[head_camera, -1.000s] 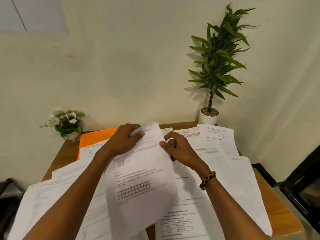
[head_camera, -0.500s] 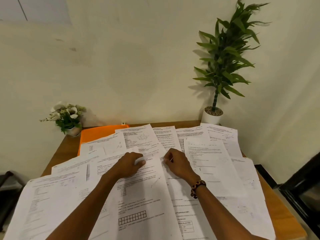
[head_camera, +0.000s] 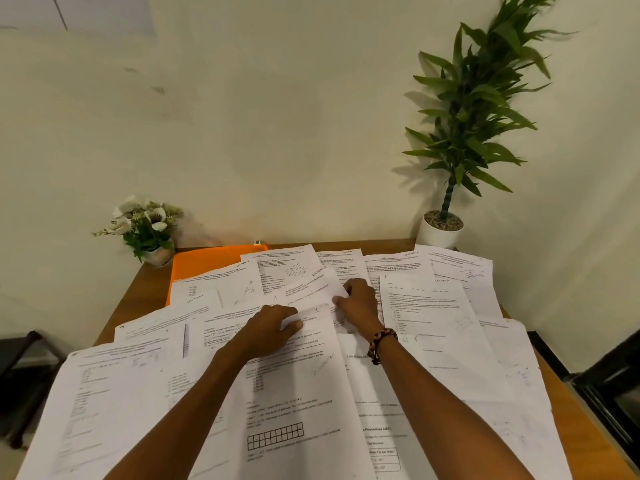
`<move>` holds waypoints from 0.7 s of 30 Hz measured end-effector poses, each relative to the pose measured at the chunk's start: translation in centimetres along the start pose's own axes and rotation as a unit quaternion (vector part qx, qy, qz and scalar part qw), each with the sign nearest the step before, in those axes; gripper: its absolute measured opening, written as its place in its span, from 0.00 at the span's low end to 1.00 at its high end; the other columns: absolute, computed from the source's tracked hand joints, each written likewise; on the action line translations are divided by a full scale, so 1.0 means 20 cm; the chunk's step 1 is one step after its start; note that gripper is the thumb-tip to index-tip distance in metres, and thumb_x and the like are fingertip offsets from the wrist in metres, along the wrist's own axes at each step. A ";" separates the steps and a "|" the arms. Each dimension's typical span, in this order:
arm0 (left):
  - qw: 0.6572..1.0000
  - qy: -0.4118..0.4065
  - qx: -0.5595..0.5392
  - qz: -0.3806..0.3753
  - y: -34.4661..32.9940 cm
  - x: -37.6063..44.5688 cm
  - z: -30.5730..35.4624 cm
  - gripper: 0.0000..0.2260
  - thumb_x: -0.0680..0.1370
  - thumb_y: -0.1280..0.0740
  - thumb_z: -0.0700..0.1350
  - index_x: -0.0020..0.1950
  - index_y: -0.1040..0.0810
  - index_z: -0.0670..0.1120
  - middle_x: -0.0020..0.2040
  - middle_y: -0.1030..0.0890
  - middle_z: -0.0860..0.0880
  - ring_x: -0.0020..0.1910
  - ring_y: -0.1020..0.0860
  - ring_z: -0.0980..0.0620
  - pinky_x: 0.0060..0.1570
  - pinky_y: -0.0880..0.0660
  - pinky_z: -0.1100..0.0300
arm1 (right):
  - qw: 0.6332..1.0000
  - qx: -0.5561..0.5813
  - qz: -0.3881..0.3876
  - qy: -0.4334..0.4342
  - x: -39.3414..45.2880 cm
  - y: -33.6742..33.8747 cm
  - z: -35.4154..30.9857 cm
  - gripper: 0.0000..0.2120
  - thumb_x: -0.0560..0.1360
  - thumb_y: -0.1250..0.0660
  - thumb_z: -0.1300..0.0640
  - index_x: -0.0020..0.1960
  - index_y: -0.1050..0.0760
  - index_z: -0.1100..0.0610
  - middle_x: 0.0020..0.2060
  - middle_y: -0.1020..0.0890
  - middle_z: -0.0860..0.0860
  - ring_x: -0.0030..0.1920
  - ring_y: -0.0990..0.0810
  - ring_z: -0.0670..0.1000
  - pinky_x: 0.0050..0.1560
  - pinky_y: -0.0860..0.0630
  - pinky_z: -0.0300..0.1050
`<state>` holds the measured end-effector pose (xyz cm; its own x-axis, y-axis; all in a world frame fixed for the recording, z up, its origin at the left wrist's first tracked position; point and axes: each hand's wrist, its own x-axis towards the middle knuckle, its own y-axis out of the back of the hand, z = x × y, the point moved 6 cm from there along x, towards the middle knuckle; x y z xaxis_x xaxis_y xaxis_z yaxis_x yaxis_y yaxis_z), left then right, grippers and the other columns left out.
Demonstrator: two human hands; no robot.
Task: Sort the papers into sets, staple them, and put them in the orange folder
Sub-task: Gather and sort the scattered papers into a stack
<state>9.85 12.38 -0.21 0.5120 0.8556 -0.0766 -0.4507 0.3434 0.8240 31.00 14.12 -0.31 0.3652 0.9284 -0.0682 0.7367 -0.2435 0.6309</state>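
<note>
Several printed white papers (head_camera: 440,327) lie spread and overlapping across the wooden table (head_camera: 145,285). The orange folder (head_camera: 204,263) lies at the back left, mostly covered by sheets. My left hand (head_camera: 268,332) pinches the top edge of a sheet with a grid figure (head_camera: 287,403) in the middle of the table. My right hand (head_camera: 360,303), with a beaded bracelet on its wrist, grips the corner of another sheet (head_camera: 311,289) just behind it. No stapler shows.
A small pot of white flowers (head_camera: 145,226) stands at the table's back left corner, and a tall green plant in a white pot (head_camera: 441,230) at the back right. A wall runs right behind the table. Dark furniture sits at both sides.
The grid sheet, held up a second ago, now lies flat on the pile. My right hand has moved a little farther back and taken hold of another sheet's corner.
</note>
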 end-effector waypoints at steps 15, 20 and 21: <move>0.971 -0.122 -0.016 0.206 0.33 0.00 0.21 0.17 0.82 0.37 0.57 0.61 0.20 0.46 0.73 0.33 0.49 0.70 0.32 0.49 0.65 0.29 0.51 | 0.941 -0.001 0.099 0.324 -0.08 0.51 -0.42 0.12 0.82 0.36 0.59 0.41 0.30 0.58 0.32 0.28 0.46 0.33 0.31 0.45 0.34 0.37 0.45; 0.952 -0.139 -0.009 0.274 0.50 0.02 0.36 0.12 0.82 0.37 0.56 0.53 0.21 0.48 0.73 0.29 0.50 0.69 0.28 0.51 0.64 0.31 0.50 | 0.938 0.022 -0.024 0.344 -0.16 0.43 -0.51 0.15 0.85 0.42 0.58 0.40 0.31 0.61 0.33 0.25 0.55 0.34 0.33 0.46 0.37 0.36 0.47; 0.950 -0.133 -0.032 0.282 0.53 0.01 0.38 0.12 0.82 0.37 0.57 0.50 0.22 0.49 0.62 0.22 0.50 0.58 0.23 0.56 0.56 0.27 0.53 | 0.938 0.034 -0.040 0.343 -0.18 0.43 -0.53 0.16 0.85 0.43 0.58 0.40 0.31 0.61 0.33 0.26 0.56 0.35 0.33 0.46 0.37 0.36 0.47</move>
<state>10.67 13.22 12.74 0.3386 0.7850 0.5187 -0.7480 -0.1099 0.6546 29.94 11.62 13.59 -0.1279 0.9008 0.4150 0.7889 -0.1612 0.5930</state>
